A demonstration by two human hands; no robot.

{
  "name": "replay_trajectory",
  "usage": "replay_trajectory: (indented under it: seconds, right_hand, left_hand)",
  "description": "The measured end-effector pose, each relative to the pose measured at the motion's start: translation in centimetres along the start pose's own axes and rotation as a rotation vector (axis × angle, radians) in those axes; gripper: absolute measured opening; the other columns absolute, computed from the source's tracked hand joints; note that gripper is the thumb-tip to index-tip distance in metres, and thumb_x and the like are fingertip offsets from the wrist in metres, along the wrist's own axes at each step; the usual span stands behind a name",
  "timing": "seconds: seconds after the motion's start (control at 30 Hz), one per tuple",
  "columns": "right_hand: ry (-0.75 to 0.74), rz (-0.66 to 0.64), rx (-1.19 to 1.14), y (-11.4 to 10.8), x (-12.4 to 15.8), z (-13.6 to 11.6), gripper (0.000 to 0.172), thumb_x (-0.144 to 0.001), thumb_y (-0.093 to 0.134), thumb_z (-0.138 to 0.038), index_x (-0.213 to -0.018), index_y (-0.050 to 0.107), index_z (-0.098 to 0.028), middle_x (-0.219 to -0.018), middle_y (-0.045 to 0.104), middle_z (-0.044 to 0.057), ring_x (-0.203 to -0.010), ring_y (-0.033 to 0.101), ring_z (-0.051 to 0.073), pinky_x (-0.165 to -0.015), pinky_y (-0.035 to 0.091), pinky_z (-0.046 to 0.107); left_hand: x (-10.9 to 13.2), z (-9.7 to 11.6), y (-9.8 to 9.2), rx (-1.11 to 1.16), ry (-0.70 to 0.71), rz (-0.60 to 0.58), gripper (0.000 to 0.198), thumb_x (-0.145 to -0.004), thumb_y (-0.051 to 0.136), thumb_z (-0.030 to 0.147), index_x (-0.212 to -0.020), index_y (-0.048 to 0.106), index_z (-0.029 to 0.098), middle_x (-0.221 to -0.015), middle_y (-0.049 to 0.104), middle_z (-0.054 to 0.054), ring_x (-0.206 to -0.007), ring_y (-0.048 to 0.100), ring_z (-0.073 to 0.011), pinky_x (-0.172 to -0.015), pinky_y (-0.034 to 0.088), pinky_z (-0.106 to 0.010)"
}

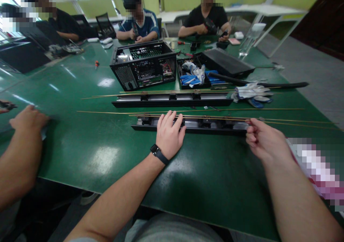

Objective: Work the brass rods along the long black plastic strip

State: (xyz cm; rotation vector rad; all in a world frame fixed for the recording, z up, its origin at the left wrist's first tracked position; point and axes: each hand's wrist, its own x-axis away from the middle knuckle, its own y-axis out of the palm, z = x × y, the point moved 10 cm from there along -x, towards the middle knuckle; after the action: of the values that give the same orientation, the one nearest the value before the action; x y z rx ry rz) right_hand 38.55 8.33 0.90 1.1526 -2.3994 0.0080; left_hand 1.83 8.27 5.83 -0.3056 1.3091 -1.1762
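My left hand [170, 136], with a watch on its wrist, lies with fingers stretched over the middle of a long black rail [193, 130]. The rail has a pale inner channel and several black blocks in it. Thin brass-coloured rods [282, 121] run along the top of the rail and pass beyond its right end. At that end my right hand [264, 138] pinches a brass rod between thumb and forefinger, its other fingers curled. Farther back lies a second black rail [172, 102], parallel to the first, with more thin rods [104, 96] over it.
An open black computer case [145, 70] stands beyond the rails. To its right are a box with gloves [195, 75], a black panel [228, 63] and a black tube [285, 85]. White-blue gloves [252, 93] lie nearer. A co-worker's arm [24, 145] reaches in at left; other people sit opposite.
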Motion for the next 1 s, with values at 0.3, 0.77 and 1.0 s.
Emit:
replay_trajectory:
  seconds: [0.3,0.77,1.0]
  right_hand:
    - [-0.021,-0.063,0.018,1.0,0.9,0.0,0.02,-0.107,0.094,-0.024,-0.097,0.078,-0.019,-0.065,0.062,-0.003,-0.038,0.042,0.006,-0.033,0.031,0.013]
    - [-0.011,-0.042,0.018,1.1,1.2,-0.2,0.023,-0.11,0.089,-0.016,-0.091,0.076,-0.017,-0.064,0.06,-0.003,-0.038,0.041,0.005,-0.033,0.031,0.012]
    - [-0.01,0.007,-0.008,0.5,1.0,-0.3,0.029,-0.117,0.076,-0.01,-0.089,0.075,-0.016,-0.064,0.058,-0.004,-0.038,0.042,0.004,-0.034,0.029,0.012]
  left_hand:
    - [0.1,0.1,-0.1,-0.006,0.008,0.007,0.043,-0.121,0.071,0.028,-0.162,0.082,0.021,-0.175,0.079,-0.022,-0.172,0.07,-0.042,-0.15,0.048,-0.073]
    - [0.1,0.1,0.0,-0.003,0.005,0.007,0.043,-0.12,0.072,0.028,-0.161,0.083,0.022,-0.174,0.08,-0.021,-0.172,0.07,-0.042,-0.15,0.048,-0.072]
    - [0.1,0.0,0.1,-0.022,0.005,0.002,0.043,-0.12,0.074,0.028,-0.162,0.082,0.023,-0.174,0.08,-0.021,-0.172,0.07,-0.0419,-0.15,0.048,-0.071]
